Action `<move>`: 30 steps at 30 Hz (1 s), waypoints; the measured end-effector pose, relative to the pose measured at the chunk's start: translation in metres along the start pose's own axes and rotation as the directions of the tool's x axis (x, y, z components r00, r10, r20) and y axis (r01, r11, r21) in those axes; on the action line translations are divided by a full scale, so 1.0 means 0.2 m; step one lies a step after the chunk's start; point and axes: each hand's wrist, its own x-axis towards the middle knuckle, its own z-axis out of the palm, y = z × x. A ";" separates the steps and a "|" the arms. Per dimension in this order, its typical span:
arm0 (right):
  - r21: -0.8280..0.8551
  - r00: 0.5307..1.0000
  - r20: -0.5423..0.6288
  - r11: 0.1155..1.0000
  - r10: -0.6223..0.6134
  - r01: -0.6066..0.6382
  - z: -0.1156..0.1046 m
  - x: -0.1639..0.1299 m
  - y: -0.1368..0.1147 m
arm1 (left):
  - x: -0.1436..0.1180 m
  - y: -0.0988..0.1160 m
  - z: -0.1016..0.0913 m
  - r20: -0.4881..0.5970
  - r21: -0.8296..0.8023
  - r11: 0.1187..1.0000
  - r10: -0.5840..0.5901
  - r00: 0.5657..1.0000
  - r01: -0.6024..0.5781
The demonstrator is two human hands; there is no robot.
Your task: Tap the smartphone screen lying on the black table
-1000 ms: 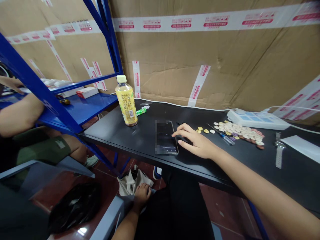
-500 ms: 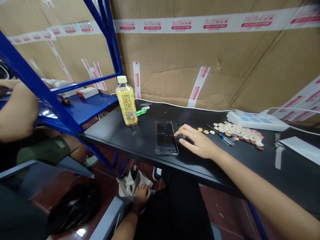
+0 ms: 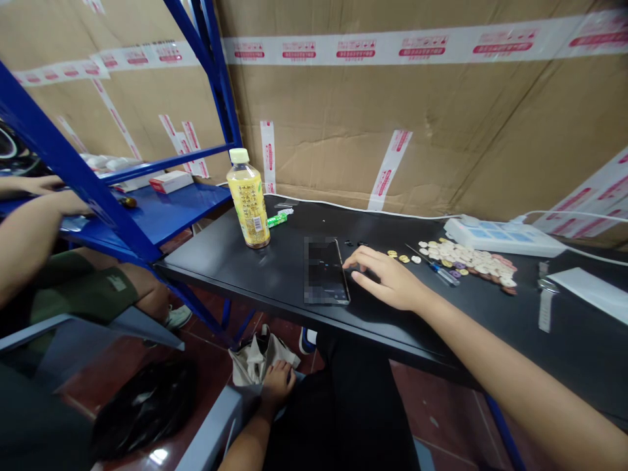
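Note:
A dark phone [image 3: 326, 275] lies flat on the black table, its screen partly pixelated. My right hand [image 3: 385, 278] is at the phone's right edge, palm down, with fingers apart and bent, holding nothing; the index fingertip meets or nearly meets that edge. Down by my lap, my left hand [image 3: 279, 381] rests at the end of the grey chair armrest [image 3: 216, 418]. Its fingers are curled in, and what they close on, if anything, is hidden. Small black pieces [image 3: 349, 243] lie just beyond the phone.
A yellow-labelled drink bottle [image 3: 249, 199] and a green wrapper [image 3: 277, 220] stand left. Rightward are a screwdriver [image 3: 441, 271], a pile of round pieces [image 3: 473, 258], a white power strip [image 3: 505, 237] and a watch [image 3: 545, 297]. A person's arm [image 3: 34, 229] shows beyond the blue frame.
The other person's arm at the left has shifted, and a hand now shows over the blue table. My right hand has barely moved; my left hand stays put.

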 end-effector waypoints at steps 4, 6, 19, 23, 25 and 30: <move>-0.005 1.000 -0.008 1.000 -0.003 0.003 0.00 0.00 0.00 | 0.00 0.01 0.00 -0.009 -0.007 1.000 -0.002 1.000 0.002; -0.008 1.000 -0.012 1.000 -0.006 0.006 0.00 0.00 0.00 | 0.00 0.01 -0.01 -0.011 -0.011 1.000 -0.003 1.000 0.003; -0.029 1.000 -0.016 1.000 -0.009 0.009 0.00 0.00 0.00 | -0.05 0.06 -0.13 0.041 -0.055 0.998 -0.022 0.999 0.024; -0.042 1.000 -0.020 0.999 -0.007 0.006 0.00 0.00 0.00 | -0.04 0.05 -0.12 0.048 -0.023 0.999 -0.027 0.998 0.029; -0.045 1.000 -0.019 0.999 -0.009 0.009 0.00 0.00 0.00 | -0.04 0.04 -0.10 0.035 -0.029 1.000 -0.011 0.999 0.012; -0.055 1.000 -0.014 0.998 -0.005 0.004 0.00 0.00 0.00 | -0.01 0.01 -0.03 0.005 -0.006 1.000 0.008 1.000 -0.008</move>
